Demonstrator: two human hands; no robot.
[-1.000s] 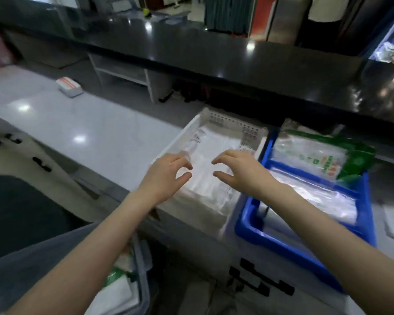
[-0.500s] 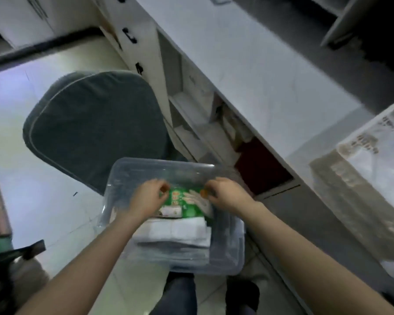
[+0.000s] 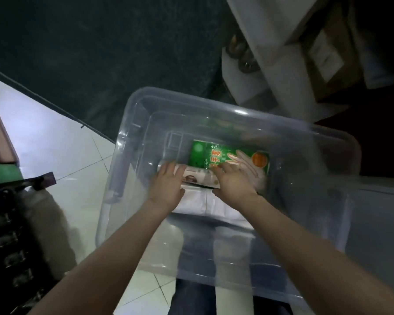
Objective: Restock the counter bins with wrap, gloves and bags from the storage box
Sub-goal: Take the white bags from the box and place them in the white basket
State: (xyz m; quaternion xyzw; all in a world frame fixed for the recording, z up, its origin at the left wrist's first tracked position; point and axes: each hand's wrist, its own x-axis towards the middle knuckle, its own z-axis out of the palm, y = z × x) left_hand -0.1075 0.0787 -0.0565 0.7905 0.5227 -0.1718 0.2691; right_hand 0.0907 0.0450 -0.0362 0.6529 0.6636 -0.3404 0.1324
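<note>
A clear plastic storage box (image 3: 132,123) stands on the floor below me. Inside it lies a green pack of gloves (image 3: 228,159) with a hand printed on it. A white pack (image 3: 198,177) lies against its near edge, on top of a stack of white folded packs (image 3: 214,204). My left hand (image 3: 168,186) rests flat on the white pack's left end, fingers spread. My right hand (image 3: 233,181) lies over the near edge of the green glove pack. Neither hand has closed around anything. The counter bins are out of view.
A dark grey chair cushion (image 3: 89,53) lies beyond the box. White counter shelving (image 3: 259,60) holding a cardboard box (image 3: 328,53) is at upper right. Dark stacked items (image 3: 14,235) and a green-edged box (image 3: 0,173) stand at left on the tiled floor (image 3: 55,144).
I turned from the counter bins down to the storage box on the floor. Both hands went from the white bin into the box and now press down on the packs.
</note>
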